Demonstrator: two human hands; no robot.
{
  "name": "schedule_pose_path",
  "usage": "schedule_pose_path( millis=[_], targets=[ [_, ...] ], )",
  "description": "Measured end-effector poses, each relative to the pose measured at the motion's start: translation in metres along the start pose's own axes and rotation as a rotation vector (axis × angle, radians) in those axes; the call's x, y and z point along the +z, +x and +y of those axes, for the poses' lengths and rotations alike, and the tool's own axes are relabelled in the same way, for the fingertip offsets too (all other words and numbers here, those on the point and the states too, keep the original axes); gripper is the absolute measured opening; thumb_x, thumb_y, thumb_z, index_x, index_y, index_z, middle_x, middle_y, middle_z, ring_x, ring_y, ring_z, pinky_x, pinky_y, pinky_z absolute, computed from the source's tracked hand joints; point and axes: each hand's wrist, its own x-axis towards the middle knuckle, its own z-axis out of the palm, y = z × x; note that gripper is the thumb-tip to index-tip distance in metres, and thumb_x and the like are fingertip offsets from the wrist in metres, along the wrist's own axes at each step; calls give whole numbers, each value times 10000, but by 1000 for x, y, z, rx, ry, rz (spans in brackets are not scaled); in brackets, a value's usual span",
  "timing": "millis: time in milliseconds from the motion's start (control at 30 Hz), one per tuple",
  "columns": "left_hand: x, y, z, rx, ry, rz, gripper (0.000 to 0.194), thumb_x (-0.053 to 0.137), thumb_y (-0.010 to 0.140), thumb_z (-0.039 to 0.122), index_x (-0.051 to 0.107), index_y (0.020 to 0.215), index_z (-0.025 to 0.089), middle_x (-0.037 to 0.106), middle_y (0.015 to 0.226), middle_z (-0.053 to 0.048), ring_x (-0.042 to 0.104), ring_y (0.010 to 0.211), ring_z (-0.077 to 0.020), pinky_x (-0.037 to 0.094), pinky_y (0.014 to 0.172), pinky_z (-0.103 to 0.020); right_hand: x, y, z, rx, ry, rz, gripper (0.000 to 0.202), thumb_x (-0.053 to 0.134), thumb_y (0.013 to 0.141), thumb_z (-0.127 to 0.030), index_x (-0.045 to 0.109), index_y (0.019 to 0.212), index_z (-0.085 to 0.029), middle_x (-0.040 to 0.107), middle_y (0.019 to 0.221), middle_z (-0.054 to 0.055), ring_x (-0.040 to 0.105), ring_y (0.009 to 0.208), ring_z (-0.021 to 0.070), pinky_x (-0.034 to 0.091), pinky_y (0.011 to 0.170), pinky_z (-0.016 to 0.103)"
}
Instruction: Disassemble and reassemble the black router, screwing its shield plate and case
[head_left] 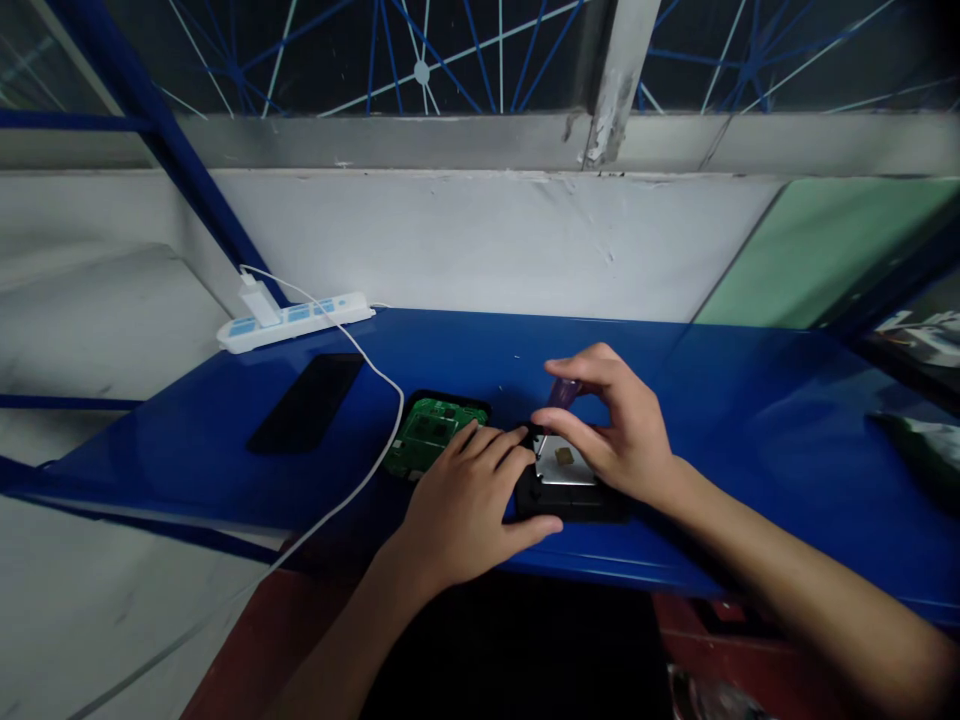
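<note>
A black casing (574,503) with a silver metal plate (559,472) inside lies near the front edge of the blue table. My right hand (619,425) grips a purple-handled screwdriver (562,392), its shaft slanting down to the plate's left side. Spread fingers of my left hand (469,500) rest at the casing's left edge, with the thumb along its front; nothing is held in them. Left of the casing, a green circuit board (431,430) sits in a black shell, partly covered by my left hand.
The blue table (750,430) meets a white wall behind. A dark flat slab (306,405) lies at the left. Behind it stands a white power strip (300,318) with a charger (260,300) plugged in. A white cable (394,400) loops past the circuit board towards the front left.
</note>
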Motion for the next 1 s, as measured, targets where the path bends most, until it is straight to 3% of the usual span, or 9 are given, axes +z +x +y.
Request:
schedule_pose_path(
  millis=[200,333,500,600,733,900,1000],
  targets=[
    [0,-1,0,-7,4,-14,483,760,795,554,639,1096,196,651,1320,-81,580,1209,-297,375,1129,-488,-1,-2,-4,60,40,-30,462,464,992,-129,461,1436,-257,666,1240,85,712,970,165,606,828,356],
    [0,-1,1,-5,13,-9,490,761,792,558,638,1095,193,652,1318,-83,580,1210,-302,371,1134,-491,0,-1,-2,14,5,13,485,544,959,-114,490,1427,-228,696,1056,61,694,917,165,601,802,340],
    [0,0,1,-5,6,-9,482,771,782,548,638,1075,189,662,1300,-86,599,1171,-289,388,1122,-485,-1,3,1,-65,-71,52,332,689,896,-185,626,1221,-209,621,854,24,613,769,151,571,705,331],
    [0,0,0,-7,1,-7,477,776,780,542,642,1072,189,663,1296,-82,595,1179,-286,396,1115,-477,0,1,1,-14,8,43,277,626,934,-187,619,1209,-211,633,988,55,660,847,158,591,713,329],
    [0,0,0,-4,7,0,498,766,785,559,646,1099,191,663,1299,-82,584,1205,-299,387,1122,-494,0,-2,0,50,73,-11,383,487,990,-150,525,1366,-215,644,1197,93,704,948,157,608,799,349],
    [1,0,0,-8,4,-9,492,777,781,543,652,1102,193,661,1308,-84,591,1194,-291,383,1126,-492,-2,-2,-1,52,81,-7,445,388,1010,-114,482,1427,-240,658,1250,94,720,945,147,611,835,366],
    [1,0,-1,-3,0,-3,498,779,778,548,652,1102,192,658,1312,-78,588,1199,-286,375,1133,-482,-1,-2,0,55,65,9,449,418,1002,-102,501,1418,-250,678,1178,78,714,929,147,611,813,353]
  ],
)
